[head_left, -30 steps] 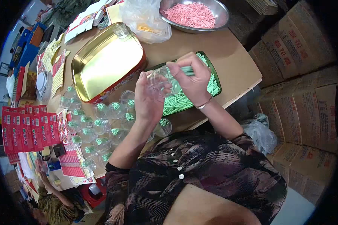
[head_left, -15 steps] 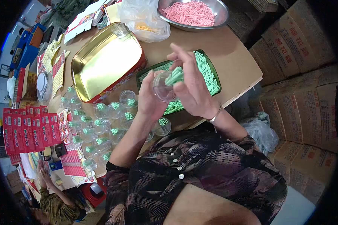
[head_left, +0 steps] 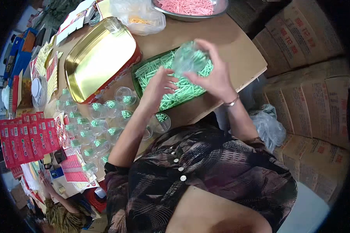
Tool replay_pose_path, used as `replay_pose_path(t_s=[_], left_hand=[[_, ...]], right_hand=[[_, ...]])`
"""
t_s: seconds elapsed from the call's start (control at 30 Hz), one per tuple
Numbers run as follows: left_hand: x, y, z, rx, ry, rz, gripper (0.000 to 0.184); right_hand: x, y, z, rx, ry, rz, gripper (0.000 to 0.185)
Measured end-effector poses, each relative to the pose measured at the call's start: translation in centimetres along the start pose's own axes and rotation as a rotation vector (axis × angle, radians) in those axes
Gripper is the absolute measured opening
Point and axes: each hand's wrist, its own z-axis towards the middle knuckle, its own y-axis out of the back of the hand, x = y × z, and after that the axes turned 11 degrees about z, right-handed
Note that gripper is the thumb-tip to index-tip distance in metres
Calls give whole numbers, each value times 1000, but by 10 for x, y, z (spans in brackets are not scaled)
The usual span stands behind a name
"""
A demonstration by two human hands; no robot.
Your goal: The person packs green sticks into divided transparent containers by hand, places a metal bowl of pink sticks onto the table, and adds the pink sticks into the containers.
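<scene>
My right hand (head_left: 216,73) grips a clear plastic cup (head_left: 184,62) between thumb and fingers, over the tray. The cup is tilted and slightly blurred, with thin green sticks (head_left: 198,58) showing through it. My left hand (head_left: 159,87) is above the tray's left part, fingers apart and slightly bent, holding nothing. Below both hands, a dark green tray (head_left: 135,79) holds a thick layer of short pale-green sticks (head_left: 179,93). Left of my left forearm stand several clear cups (head_left: 125,93), each with a small bunch of green sticks inside.
A gold-lined tin (head_left: 101,58) sits left of the tray. Behind are a plastic bag (head_left: 144,15) with yellow sticks and a metal bowl (head_left: 190,16) of pink sticks. Red packets (head_left: 27,136) lie far left, near another person's hands (head_left: 44,180). Cardboard boxes (head_left: 307,93) stack at right.
My right hand has carried the cup up and to the right. My left hand has let go of the cup and is lower, over the tray. The view has shifted slightly.
</scene>
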Motion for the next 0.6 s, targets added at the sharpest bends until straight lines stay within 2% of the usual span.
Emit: replay_pose_path(t_s=[0.03, 0.07, 0.1, 0.13, 0.2, 0.27, 0.37, 0.4, 0.53, 0.6], left_hand=[[1, 1, 0, -85, -21, 311, 34], [4, 3, 0, -73, -15, 309, 34], [8, 8, 1, -49, -118, 645, 32], [13, 12, 1, -26, -226, 978, 32], [20, 18, 1, 15, -447, 1637, 32], [17, 20, 0, 77, -439, 1655, 31], [8, 23, 0, 261, -419, 1722, 32], [10, 23, 1, 265, -411, 1723, 32], [24, 22, 10, 203, -424, 1909, 21], [32, 28, 15, 165, -444, 1855, 19]], right_hand=[[-10, 15, 3, -140, -81, -104, 79], [-27, 30, 6, -218, -127, -254, 77], [-48, 44, 6, -295, -171, -403, 76], [-73, 58, 2, -295, -176, -408, 76], [-122, 77, -13, -270, -328, -537, 73], [-144, 79, -30, -195, -450, -501, 70], [-143, 71, -38, -273, -371, -511, 61], [-139, 67, -39, -268, -377, -506, 61], [-109, 58, -27, -360, -184, -482, 53], [-93, 47, -21, -407, 19, -519, 40]])
